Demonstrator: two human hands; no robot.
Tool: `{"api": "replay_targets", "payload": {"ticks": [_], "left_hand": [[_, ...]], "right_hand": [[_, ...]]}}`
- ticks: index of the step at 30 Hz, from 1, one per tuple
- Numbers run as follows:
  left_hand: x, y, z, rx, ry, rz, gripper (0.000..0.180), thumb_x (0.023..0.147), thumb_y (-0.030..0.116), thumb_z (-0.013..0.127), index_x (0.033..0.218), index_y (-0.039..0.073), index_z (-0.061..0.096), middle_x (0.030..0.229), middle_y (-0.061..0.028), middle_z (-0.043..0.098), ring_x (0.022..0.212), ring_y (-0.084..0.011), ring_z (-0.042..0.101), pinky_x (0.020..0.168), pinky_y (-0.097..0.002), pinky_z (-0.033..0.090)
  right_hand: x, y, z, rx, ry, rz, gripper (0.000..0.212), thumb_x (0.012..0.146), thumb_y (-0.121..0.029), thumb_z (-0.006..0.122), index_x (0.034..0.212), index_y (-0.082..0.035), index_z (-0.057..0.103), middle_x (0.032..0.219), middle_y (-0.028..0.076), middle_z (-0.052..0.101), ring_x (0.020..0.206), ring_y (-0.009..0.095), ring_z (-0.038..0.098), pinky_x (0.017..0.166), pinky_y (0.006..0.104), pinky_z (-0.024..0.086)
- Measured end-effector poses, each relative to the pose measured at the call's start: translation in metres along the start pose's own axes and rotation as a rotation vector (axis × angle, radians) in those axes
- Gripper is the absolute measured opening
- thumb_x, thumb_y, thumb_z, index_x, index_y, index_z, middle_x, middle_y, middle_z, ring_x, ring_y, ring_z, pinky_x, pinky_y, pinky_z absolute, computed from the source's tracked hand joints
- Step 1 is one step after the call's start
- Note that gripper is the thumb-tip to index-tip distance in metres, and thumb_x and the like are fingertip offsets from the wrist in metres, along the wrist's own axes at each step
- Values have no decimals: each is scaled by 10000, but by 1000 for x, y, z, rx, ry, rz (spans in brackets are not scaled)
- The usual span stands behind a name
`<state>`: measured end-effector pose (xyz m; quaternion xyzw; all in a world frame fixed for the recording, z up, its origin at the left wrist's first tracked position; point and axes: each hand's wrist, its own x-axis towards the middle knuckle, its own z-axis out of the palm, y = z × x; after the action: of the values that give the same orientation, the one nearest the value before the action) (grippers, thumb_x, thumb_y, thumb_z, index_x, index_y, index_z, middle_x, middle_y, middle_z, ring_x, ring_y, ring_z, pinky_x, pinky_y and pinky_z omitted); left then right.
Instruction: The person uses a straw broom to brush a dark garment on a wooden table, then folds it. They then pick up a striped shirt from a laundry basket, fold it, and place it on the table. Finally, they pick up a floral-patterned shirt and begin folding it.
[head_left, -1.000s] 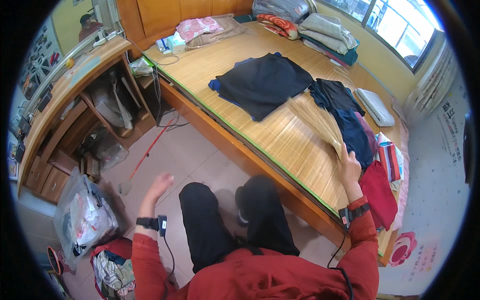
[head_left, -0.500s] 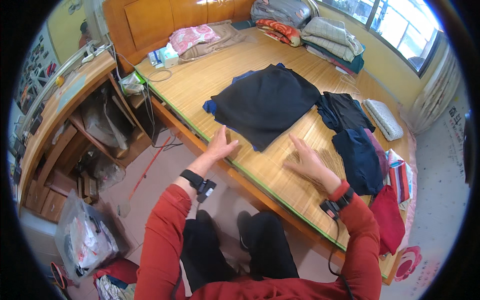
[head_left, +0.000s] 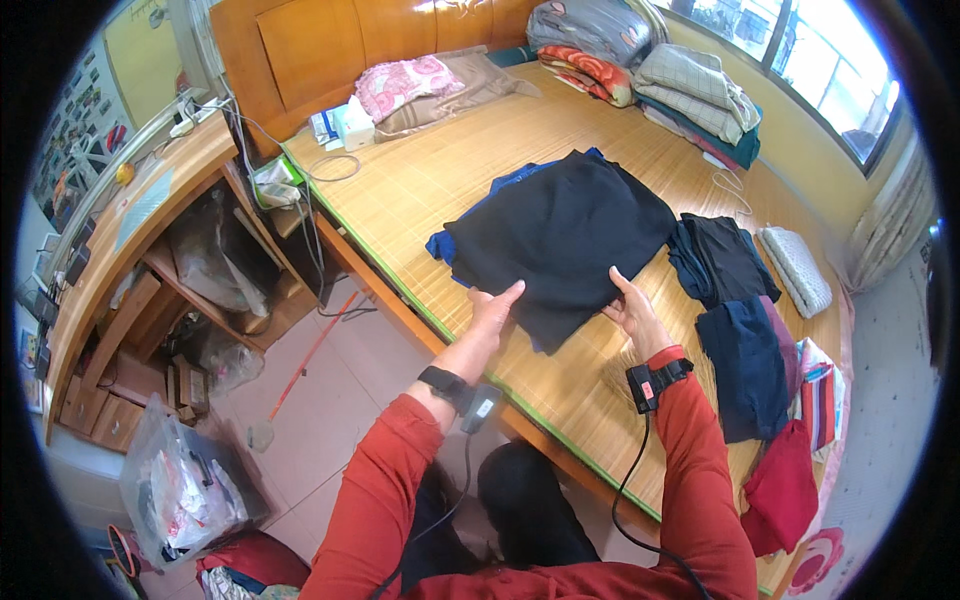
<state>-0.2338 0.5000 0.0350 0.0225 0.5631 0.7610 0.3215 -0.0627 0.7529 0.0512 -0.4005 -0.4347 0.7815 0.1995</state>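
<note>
A black garment (head_left: 565, 240) lies spread on the bed mat, with blue cloth (head_left: 440, 245) showing from under its far and left edges. My left hand (head_left: 488, 312) holds its near left edge, thumb on top and the other fingers partly hidden. At the near right edge, my right hand (head_left: 636, 312) pinches the cloth between thumb and fingers. The garment's near corner hangs between my hands, close to the mat. Behind my right wrist, a straw hand brush (head_left: 622, 378) is partly covered.
Folded dark trousers (head_left: 722, 258), a navy garment (head_left: 742, 370) and a red cloth (head_left: 782, 490) line the right side. Folded blankets (head_left: 695, 85) are stacked at the far right. The green bed edge (head_left: 560, 428) runs in front of me; a desk (head_left: 150, 220) stands left.
Both hands have moved forward from the bed's near side onto the garment's near edges and closed on them. The view has shifted slightly.
</note>
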Motion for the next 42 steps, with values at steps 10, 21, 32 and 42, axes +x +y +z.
{"api": "replay_targets", "payload": {"ticks": [10, 21, 32, 42], "left_hand": [[102, 90, -80, 318, -19, 269, 876, 944, 84, 795, 1682, 9, 330, 1425, -196, 640, 1314, -286, 650, 1113, -439, 556], [81, 24, -105, 881, -36, 774, 735, 1134, 464, 548, 1645, -45, 403, 1629, -314, 470, 1543, -457, 435, 1307, -516, 316], [114, -7, -102, 1504, 123, 732, 919, 1040, 538, 675, 1698, -24, 368, 1770, -255, 354, 1667, -431, 282, 1348, -540, 259], [157, -107, -39, 1333, -88, 559, 915, 1068, 573, 612, 1724, -9, 352, 1842, -230, 223, 1727, -373, 154, 1389, -511, 177]], "right_hand": [[-36, 20, 64, -881, -340, -293, 567, 967, -247, 878, 1422, -14, 631, 1316, 166, 739, 1121, 334, 749, 954, 466, 631], [38, 4, 148, -1651, -397, -1448, 877, 808, -328, 925, 1608, -218, 584, 1717, 168, 434, 1615, 415, 356, 1279, 701, 284], [205, -17, 198, -1914, -49, -1309, 828, 897, -383, 858, 1647, -258, 532, 1753, 137, 394, 1631, 385, 343, 1268, 709, 297], [396, 12, 152, -1941, 31, -1142, 595, 1095, -316, 624, 1661, -182, 499, 1733, 174, 443, 1582, 404, 442, 1250, 624, 400]]}}
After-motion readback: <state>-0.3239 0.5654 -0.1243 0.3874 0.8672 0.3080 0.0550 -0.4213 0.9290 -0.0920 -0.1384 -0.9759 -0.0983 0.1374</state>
